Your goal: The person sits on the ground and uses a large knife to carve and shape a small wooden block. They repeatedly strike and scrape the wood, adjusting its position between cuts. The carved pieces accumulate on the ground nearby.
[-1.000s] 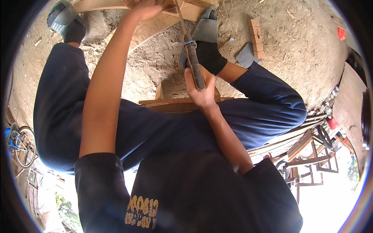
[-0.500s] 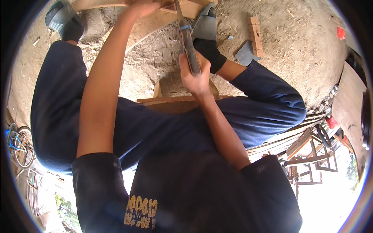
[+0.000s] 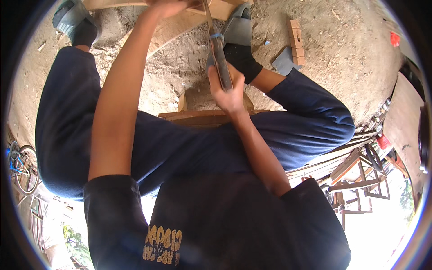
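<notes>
My right hand (image 3: 227, 90) is closed around the dark handle of a hand saw (image 3: 218, 54), whose narrow blade points away from me, seen almost edge-on, with a blue band below it. At the top edge, my left hand (image 3: 166, 6) grips a wooden piece (image 3: 195, 5) beside the blade; its fingertips are partly cut off by the frame. Longer pale boards (image 3: 175, 27) lie under it on the dirt, between my sandalled feet.
Small notched wood blocks (image 3: 295, 40) lie by a grey sheet (image 3: 281, 60) right of my foot. A low wooden seat (image 3: 189, 118) is under me. A bicycle (image 3: 24, 168) stands far left; wooden frames (image 3: 360, 180) and a panel (image 3: 402, 126) sit at right.
Since one second ago my right hand and the saw have moved forward, away from my body, with little shift in the last half second. My left hand stays at the wood.
</notes>
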A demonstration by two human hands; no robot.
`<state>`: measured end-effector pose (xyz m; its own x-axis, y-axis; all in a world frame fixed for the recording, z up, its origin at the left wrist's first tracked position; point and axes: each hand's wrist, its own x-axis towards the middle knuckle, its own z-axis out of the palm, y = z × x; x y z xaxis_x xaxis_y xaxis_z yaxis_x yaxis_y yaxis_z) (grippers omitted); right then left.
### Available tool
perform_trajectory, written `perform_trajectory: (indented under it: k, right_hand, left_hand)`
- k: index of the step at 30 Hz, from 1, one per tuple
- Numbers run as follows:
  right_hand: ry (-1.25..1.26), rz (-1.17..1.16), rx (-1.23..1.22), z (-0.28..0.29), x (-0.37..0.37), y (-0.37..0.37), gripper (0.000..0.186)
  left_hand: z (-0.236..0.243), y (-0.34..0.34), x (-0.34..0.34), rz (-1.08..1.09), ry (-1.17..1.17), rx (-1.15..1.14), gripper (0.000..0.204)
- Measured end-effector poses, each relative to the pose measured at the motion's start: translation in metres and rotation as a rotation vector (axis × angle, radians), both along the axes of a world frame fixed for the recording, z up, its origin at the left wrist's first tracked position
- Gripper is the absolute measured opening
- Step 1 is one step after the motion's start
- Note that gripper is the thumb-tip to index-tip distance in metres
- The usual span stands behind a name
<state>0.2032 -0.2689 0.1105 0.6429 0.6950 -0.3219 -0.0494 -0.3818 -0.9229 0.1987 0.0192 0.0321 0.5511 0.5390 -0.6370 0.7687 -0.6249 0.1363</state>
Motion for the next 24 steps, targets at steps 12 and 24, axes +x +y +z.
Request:
perform_trajectory:
  k: [12, 24]
  right_hand:
    - [-0.06, 0.034, 0.037, 0.003, 0.0, 0.003, 0.017]
    - [-0.026, -0.01, 0.054, -0.004, 0.01, 0.019, 0.017]
  left_hand:
    - [-0.035, 0.008, -0.009, -0.043, -0.088, 0.057, 0.091]
    - [-0.019, 0.008, -0.013, -0.232, -0.041, 0.024, 0.124]
